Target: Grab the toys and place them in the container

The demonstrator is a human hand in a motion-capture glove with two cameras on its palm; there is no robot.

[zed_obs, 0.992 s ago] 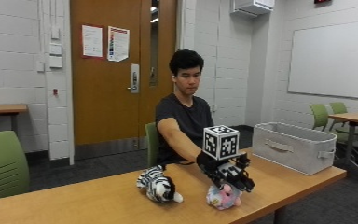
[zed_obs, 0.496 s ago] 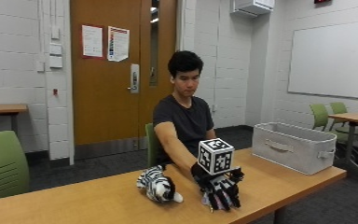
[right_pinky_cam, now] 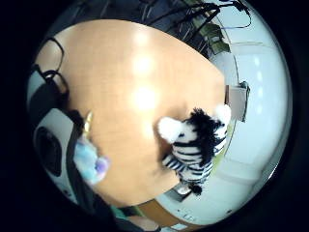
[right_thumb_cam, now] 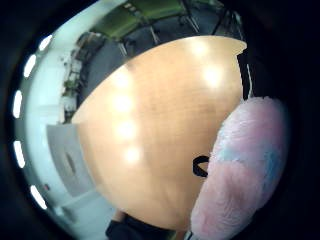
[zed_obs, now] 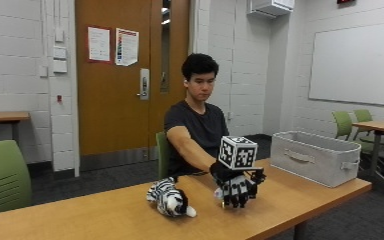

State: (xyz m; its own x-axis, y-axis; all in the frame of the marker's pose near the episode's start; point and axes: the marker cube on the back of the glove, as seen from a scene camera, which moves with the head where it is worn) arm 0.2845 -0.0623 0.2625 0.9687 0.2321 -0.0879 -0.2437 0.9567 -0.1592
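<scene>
A person sits behind a wooden table (zed_obs: 112,215) with the gloved right hand (zed_obs: 235,187) raised just above the tabletop, fingers curled down around a pink plush toy (right_thumb_cam: 245,170). From the outside view the toy is almost wholly hidden behind the glove, so the grip is read mainly from the thumb-side palm view, where the pink and pale-blue fur fills the space next to the palm. A zebra plush toy (zed_obs: 169,197) lies on the table just beside the hand, apart from it. The grey fabric container (zed_obs: 312,157) stands at the far end of the table, well apart from both toys; its inside cannot be seen from here.
</scene>
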